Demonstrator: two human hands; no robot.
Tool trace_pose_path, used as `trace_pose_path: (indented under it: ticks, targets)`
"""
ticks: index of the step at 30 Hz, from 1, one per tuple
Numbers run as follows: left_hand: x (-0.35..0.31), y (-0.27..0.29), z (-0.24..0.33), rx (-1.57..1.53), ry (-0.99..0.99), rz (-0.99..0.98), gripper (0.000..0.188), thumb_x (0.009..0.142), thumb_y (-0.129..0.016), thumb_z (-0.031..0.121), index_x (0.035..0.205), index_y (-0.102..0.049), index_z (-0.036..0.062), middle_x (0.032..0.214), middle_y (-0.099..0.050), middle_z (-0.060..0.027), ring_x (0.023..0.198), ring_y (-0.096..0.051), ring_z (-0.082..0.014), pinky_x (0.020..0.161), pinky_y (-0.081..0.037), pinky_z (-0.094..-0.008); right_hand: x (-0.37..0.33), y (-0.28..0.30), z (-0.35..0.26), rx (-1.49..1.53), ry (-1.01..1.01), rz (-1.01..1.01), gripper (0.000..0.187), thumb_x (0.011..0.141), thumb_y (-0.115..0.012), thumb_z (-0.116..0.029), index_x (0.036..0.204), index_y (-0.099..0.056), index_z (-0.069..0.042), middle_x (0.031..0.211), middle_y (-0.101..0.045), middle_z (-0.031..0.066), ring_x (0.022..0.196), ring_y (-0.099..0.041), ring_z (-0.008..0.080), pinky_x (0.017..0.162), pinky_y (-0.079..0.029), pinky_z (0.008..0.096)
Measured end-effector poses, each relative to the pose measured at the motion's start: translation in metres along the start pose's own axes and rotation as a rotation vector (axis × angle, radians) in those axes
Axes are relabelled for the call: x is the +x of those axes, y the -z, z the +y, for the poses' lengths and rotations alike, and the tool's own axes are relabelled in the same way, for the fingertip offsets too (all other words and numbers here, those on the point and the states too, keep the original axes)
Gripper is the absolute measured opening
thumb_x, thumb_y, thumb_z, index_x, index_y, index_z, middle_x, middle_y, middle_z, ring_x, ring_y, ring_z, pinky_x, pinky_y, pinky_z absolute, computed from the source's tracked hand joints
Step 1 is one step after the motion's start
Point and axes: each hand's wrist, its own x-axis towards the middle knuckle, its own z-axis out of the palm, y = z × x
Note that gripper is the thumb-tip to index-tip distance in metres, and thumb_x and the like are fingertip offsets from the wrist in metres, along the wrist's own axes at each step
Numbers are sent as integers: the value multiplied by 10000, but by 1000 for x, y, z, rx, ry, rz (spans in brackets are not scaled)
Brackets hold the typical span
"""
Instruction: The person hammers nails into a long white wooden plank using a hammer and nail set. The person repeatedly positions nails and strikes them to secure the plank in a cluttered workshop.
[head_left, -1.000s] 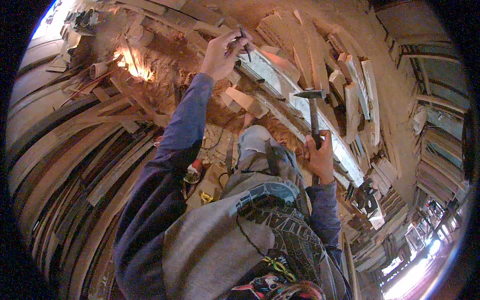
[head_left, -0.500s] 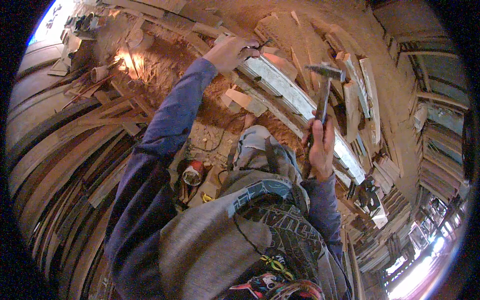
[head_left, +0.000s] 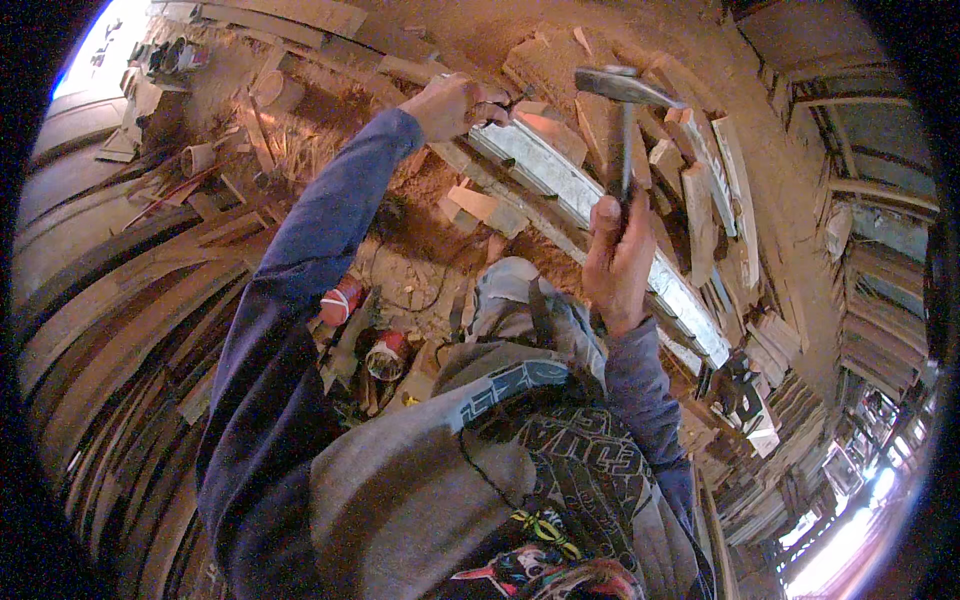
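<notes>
Near the top middle of the head view, the left hand (head_left: 450,108) has its fingers bent together on a thin dark piece (head_left: 521,97); only its end shows past the fingertips, so its kind is hard to tell. That hand is over the upper end of a long pale beam (head_left: 570,180), which slants down to the right. Right of centre, the right hand (head_left: 620,262) is clamped round the handle of a hammer (head_left: 622,140), thumb along the grip, the head raised and well apart from the left hand. Loose boards (head_left: 697,205) lie on the beam's far side. On its near side sit 2 cut wood blocks (head_left: 484,208). Lower left, near the left sleeve (head_left: 335,225), are 2 containers with red on them (head_left: 341,302).
</notes>
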Motion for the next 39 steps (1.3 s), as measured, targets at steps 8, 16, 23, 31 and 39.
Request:
trace_pose_path:
  ticks: [8,16,23,31,39]
  targets:
    - [-11,1,6,49,-224,35,186,896,-591,167,999,-703,60,989,-730,-109,928,-689,-328,799,-530,-429,6,3,-27,-88,17,-54,419,1042,-472,-336,1227,-549,32,989,-665,263,872,-653,447,750,-502,475]
    - [-3,-7,-3,-291,-99,4,193,892,-557,73,1031,-689,43,1017,-718,-140,976,-693,-302,838,-528,-413,16,-1,-19,-156,28,-75,397,1042,-473,-341,1185,-550,21,853,-624,301,732,-608,486,650,-491,482]
    - [-5,8,26,-1,-119,-21,186,899,-557,111,996,-714,89,944,-723,-146,925,-703,-291,829,-532,-416,12,-5,-7,-167,-74,-200,365,1040,-481,-343,1177,-553,-13,915,-659,281,794,-613,525,667,-489,521]
    - [24,25,58,61,-115,-250,147,886,-589,160,933,-665,43,843,-690,-156,844,-675,-348,762,-517,-452,19,1,10,308,-325,-132,406,1054,-453,-425,1144,-571,-47,662,-465,-11,534,-428,80,473,-360,254]
    - [24,31,72,215,-157,-278,179,872,-592,179,957,-686,53,842,-697,-147,797,-687,-308,719,-532,-441,27,-14,43,174,-199,-60,423,1045,-458,-454,1083,-534,-40,686,-475,-4,560,-441,63,466,-365,230]
